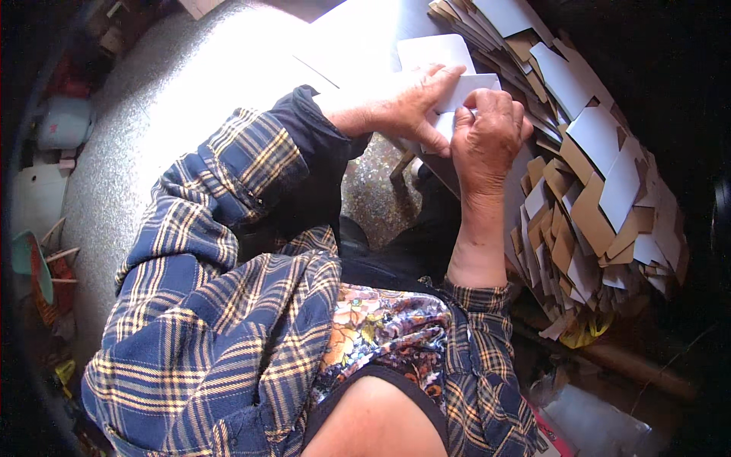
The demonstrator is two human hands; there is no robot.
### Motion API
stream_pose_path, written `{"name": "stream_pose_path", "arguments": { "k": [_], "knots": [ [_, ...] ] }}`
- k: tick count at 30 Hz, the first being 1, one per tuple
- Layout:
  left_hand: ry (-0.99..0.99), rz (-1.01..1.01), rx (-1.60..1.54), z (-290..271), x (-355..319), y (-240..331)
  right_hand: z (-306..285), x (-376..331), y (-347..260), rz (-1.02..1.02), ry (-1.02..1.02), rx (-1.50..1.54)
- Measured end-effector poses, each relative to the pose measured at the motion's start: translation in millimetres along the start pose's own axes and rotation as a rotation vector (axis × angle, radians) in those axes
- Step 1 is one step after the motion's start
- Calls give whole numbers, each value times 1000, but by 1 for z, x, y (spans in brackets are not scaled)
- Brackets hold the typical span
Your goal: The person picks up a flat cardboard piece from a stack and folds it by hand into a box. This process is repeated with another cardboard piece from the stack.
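Observation:
A small white folding carton (435,53), partly folded with a flap standing out at its far side, is between my hands at the table's near edge. My left hand (407,107) reaches in from the left and grips the carton, thumb on the near side and fingers over the top. My right hand (491,141) is closed at the carton's right end, its curled fingers and thumb pressing on the white card. The fingers hide much of the carton's near side. Close by on the right lies a large heap of flat carton blanks (601,145), white on one face and brown on the other.
The heap covers the table's right side. Strong glare whitens the table top (358,38) and speckled floor (152,99). Along the far left stand a pale plastic container (65,122) and a green basin (42,266). A clear plastic bag (594,419) lies at lower right.

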State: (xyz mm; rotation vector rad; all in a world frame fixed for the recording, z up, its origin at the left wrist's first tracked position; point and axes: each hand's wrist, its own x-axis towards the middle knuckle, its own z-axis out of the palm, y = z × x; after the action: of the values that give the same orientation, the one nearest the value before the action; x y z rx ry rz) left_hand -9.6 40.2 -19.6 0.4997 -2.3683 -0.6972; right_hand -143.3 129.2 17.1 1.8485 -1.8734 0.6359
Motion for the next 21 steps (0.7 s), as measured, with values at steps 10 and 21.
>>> {"name": "stream_pose_path", "arguments": {
  "k": [10,21],
  "knots": [
    [-173,-133,130,-23,8,30,9,4,0,34,45,-75],
    [79,-26,224,-26,9,25,24,-43,32,689,320,1149]
  ]
}}
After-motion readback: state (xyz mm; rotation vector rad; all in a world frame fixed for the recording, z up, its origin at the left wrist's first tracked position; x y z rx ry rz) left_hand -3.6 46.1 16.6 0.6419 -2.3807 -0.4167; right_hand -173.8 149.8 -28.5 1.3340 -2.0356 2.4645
